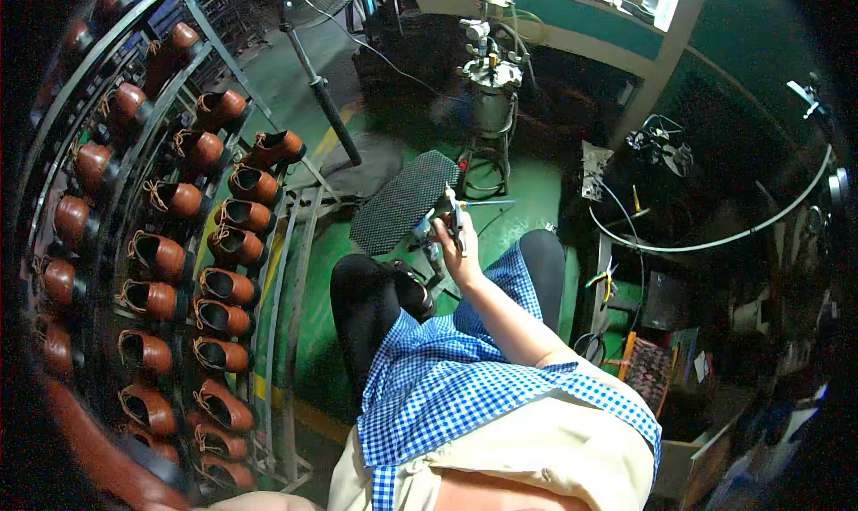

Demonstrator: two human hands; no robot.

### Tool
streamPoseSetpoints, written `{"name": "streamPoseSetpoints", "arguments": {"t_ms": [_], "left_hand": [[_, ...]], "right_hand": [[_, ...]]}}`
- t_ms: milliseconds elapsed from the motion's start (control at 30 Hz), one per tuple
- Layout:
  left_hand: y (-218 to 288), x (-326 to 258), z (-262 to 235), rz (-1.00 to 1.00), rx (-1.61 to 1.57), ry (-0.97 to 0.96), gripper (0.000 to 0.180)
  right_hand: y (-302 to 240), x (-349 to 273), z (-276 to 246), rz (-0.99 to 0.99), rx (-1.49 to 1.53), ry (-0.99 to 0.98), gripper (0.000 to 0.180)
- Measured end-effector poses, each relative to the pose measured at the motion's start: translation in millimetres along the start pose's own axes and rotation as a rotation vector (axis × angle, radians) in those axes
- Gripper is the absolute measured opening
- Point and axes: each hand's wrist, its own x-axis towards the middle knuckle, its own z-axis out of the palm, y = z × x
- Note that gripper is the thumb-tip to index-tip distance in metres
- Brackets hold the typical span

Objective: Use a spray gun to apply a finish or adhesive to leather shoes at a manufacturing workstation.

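My right hand (454,241) is raised in front of my knees and closed around a small spray gun (451,212), whose thin metal tip points to the right. Just below it, a dark shoe (409,288) lies on my lap between my black trouser legs. A blue checked apron (447,377) covers my lap. My left hand is hidden from this view.
A curved metal rack (268,270) on the left holds several brown laced shoes (223,286). A black mesh mat (404,200) lies on the green floor ahead, with a metal pressure tank (492,96) and a fan pole (320,91) beyond. A white hose (715,241) and pliers hang right.
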Motion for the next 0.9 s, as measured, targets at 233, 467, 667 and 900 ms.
{"name": "streamPoseSetpoints", "arguments": {"t_ms": [233,467,667,900], "left_hand": [[62.7,-102.7,17.2,-0.507,-0.678,-0.306,0.053],[163.7,-165.7,159.4,-0.172,-1.312,-0.774,0.018],[235.2,-202.1,206.0,-0.068,-1.535,-0.903,0.022],[236.2,-211.6,194.1,0.034,-1.643,-1.172,0.020]], "right_hand": [[18.0,26.5,13.3,0.118,0.176,-0.041,0.035],[-3.0,19.2,11.8,0.125,0.284,-0.025,0.043],[-17.1,34.9,10.0,0.247,0.566,-0.058,0.050],[-11.9,31.2,4.2,0.296,0.578,-0.026,0.048]]}}
